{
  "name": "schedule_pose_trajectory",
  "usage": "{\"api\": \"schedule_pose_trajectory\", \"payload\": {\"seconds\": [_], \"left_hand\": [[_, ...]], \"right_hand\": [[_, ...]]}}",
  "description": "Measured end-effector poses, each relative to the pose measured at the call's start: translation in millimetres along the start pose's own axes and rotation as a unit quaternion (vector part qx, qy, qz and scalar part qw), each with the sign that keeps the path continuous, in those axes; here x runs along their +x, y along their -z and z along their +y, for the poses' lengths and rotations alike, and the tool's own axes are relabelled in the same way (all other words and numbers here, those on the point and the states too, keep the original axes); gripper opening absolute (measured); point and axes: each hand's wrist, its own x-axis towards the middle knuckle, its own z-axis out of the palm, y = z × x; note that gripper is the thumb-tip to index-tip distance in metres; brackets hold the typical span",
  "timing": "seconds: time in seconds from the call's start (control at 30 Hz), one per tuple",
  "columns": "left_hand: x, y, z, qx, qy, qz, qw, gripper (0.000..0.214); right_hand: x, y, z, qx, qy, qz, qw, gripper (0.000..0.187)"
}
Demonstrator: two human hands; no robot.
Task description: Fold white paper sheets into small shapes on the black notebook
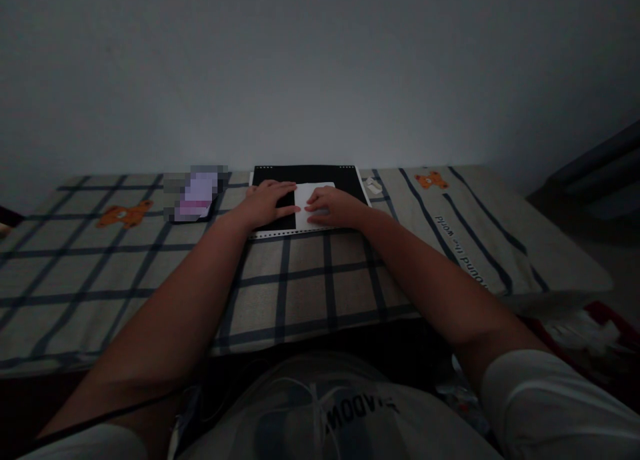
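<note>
A black sheet [307,174] with a white, hole-punched edge lies flat on the cloth-covered table, close to the wall. On its right half rests a smaller white piece of paper [302,221]. My left hand [267,201] lies palm down across the black sheet, fingers spread, with its fingertips at the paper's left edge. From the other side, my right hand [336,207] reaches over the paper; its fingers are bent and apart, touching the surface. Neither hand appears to grip anything. Part of the paper is hidden under my right hand.
A phone [197,193], partly pixelated, lies left of the black sheet with its screen lit. A small pale scrap [373,186] sits just right of the sheet. The checked tablecloth [305,293] carries orange bear prints. A grey wall [320,73] stands behind the table.
</note>
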Motion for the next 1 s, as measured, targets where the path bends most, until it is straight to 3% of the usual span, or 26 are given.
{"api": "schedule_pose_trajectory", "payload": {"seconds": [0.1,0.3,0.5,0.77,1.0], "left_hand": [[0.0,0.7,1.4,0.003,-0.003,0.006,1.0,0.062],[9.4,2.1,10.8,-0.002,0.012,0.071,0.997,0.034],[16.0,-0.5,16.0,0.001,0.039,0.11,0.993,0.027],[10.8,3.5,4.5,0.002,0.001,0.063,0.998,0.035],[6.9,8.3,0.5,0.005,0.009,-0.012,1.0,0.059]], "right_hand": [[-0.1,-0.6,0.8,0.001,0.002,0.005,1.0,0.027],[0.5,-2.8,5.5,-0.01,0.012,0.002,1.0,0.028],[0.7,-4.2,8.4,0.012,0.018,0.004,1.0,0.027],[0.2,-3.3,7.2,0.011,0.012,0.005,1.0,0.029],[-1.7,-2.1,4.7,0.011,0.007,0.008,1.0,0.026]]}}
